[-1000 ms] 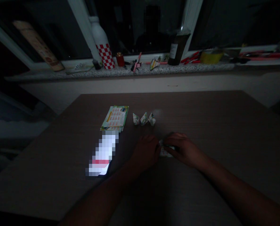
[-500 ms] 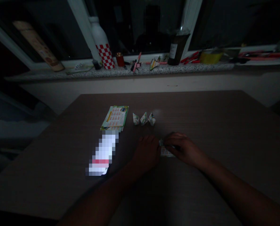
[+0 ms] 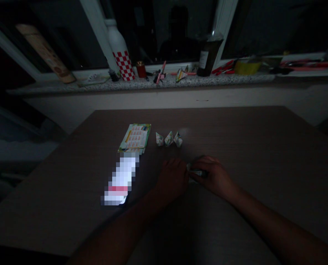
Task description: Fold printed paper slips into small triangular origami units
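Head view: pinching a small printed paper point(image 3: 197, 172) on the brown table point(image 3: 249, 136), thumb and fingers of the right hand point(image 3: 212, 171) close together. Resting the left hand point(image 3: 172, 177) at the paper's left end; cannot tell if gripping. Beyond both, three little pointy paper shapes point(image 3: 169, 139) in a row. Off left, a pile of cards point(image 3: 135, 138) near a bright phone point(image 3: 119, 180).

A cluttered windowsill point(image 3: 191, 81) behind the table point(image 3: 249, 140) suggests home.
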A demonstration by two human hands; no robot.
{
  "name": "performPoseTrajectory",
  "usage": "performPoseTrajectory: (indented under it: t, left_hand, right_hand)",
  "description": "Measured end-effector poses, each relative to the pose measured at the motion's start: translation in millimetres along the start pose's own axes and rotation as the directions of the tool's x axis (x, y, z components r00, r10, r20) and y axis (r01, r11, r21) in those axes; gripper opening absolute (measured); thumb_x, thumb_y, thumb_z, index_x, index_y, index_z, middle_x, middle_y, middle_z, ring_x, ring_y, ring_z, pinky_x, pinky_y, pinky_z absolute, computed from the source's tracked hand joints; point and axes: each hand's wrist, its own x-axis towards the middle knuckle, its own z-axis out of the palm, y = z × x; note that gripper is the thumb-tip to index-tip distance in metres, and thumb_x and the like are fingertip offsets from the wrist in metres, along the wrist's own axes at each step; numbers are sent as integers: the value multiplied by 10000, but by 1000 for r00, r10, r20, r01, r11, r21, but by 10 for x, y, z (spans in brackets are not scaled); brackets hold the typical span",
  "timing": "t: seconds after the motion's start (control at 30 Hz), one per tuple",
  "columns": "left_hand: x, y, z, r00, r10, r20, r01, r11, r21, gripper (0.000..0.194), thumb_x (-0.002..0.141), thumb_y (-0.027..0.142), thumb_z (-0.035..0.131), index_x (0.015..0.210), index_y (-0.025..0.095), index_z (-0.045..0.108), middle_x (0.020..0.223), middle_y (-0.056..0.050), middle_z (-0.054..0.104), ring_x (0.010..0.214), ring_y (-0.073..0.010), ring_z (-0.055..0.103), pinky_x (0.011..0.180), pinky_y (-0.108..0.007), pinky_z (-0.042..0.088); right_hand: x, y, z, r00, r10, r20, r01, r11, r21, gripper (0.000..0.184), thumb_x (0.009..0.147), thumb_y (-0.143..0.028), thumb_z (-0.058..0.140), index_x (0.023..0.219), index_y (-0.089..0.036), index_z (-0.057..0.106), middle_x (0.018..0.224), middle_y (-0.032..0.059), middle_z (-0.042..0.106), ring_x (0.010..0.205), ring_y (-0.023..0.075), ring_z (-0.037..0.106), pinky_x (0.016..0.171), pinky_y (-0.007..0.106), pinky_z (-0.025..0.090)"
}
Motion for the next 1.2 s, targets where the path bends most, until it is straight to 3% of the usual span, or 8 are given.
performPoseTrajectory:
  t: [0.33, 0.6, 0.87, 1.07, 1.2]
  left_hand:
    - [-7, 9, -16, 1000, -14, 8, 14, 1000, -8, 166, 914, 262, 417, 917, 159, 547, 966, -79, 591, 920, -236, 525, 784, -374, 377]
    - [-5, 3, -13, 1000, -12, -5, 12, 1000, -8, 162, 910, 263, 423, 911, 164, 550, 963, -73, 600, 909, -231, 533, 783, -374, 381]
    - [-15, -7, -39, 1000, -19, -2, 19, 1000, -13, 174, 903, 264, 424, 910, 162, 566, 960, -69, 606, 915, -226, 537, 793, -367, 384]
    - [53, 137, -58, 989, -143, -40, 143, 990, -1, 406, 794, 548, 533, 868, 159, 620, 929, -103, 618, 940, -286, 545, 830, -450, 386]
    - [126, 175, -67, 981, -196, -4, 196, 981, 11, 446, 741, 598, 561, 822, 171, 660, 922, -114, 634, 950, -310, 557, 834, -479, 395]
  right_hand:
    - [11, 90, -32, 999, 14, 36, -17, 996, 86, 136, 743, -198, 709, 875, -231, 699, 887, 33, 718, 859, 199, 634, 815, 347, 473]
    - [-11, 178, -186, 987, -3, 162, -28, 981, 190, 280, 746, -106, 635, 997, -216, 694, 958, 67, 684, 858, 194, 633, 742, 317, 517]
    - [-19, 213, -246, 966, -25, 256, -42, 967, 249, 355, 782, -76, 575, 1094, -225, 656, 1073, 82, 651, 975, 206, 614, 858, 367, 507]
    - [3, 170, -249, 968, -29, 248, -27, 975, 221, 319, 780, -84, 585, 1065, -207, 660, 1025, 84, 655, 950, 206, 616, 842, 351, 506]
    - [10, 165, -256, 970, -55, 238, 1, 975, 221, 330, 782, -72, 576, 1068, -214, 658, 1007, 76, 655, 949, 203, 612, 846, 348, 501]
